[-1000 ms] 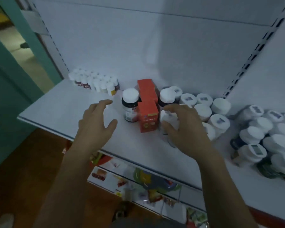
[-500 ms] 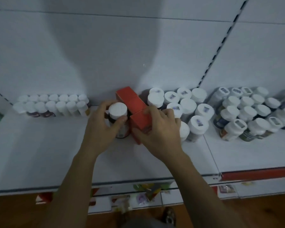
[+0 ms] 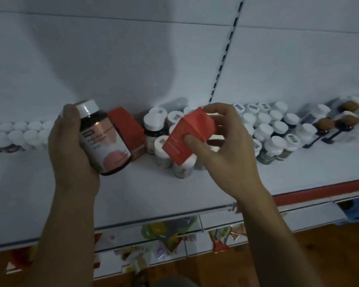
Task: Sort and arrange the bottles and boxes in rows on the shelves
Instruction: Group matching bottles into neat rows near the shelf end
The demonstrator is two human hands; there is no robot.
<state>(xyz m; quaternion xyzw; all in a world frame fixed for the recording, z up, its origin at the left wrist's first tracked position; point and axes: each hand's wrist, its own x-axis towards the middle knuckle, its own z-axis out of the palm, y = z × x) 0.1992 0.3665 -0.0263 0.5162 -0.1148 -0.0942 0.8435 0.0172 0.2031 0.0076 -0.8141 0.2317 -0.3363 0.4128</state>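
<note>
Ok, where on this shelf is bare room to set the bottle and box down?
Bare: the front strip of the shelf, widest in front of the small bottles at left and the standing red box. Crowded: white-capped bottles pack the back, right of that box.

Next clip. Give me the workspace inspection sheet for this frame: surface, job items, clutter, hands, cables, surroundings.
Surface: white metal shelf, bare along the front.
Job's things: dark brown bottle with white cap, lifted and tilted; red cardboard box, lifted and tilted; second red cardboard box standing at the back; cluster of white-capped bottles to its right; row of small white-capped bottles far left.
Clutter: nothing seen.
Hands: left hand grips the dark brown bottle; right hand pinches the red cardboard box.
Cables: nothing seen.
Surroundings: white back panel; colourful packets on a lower shelf; wooden floor.
</note>
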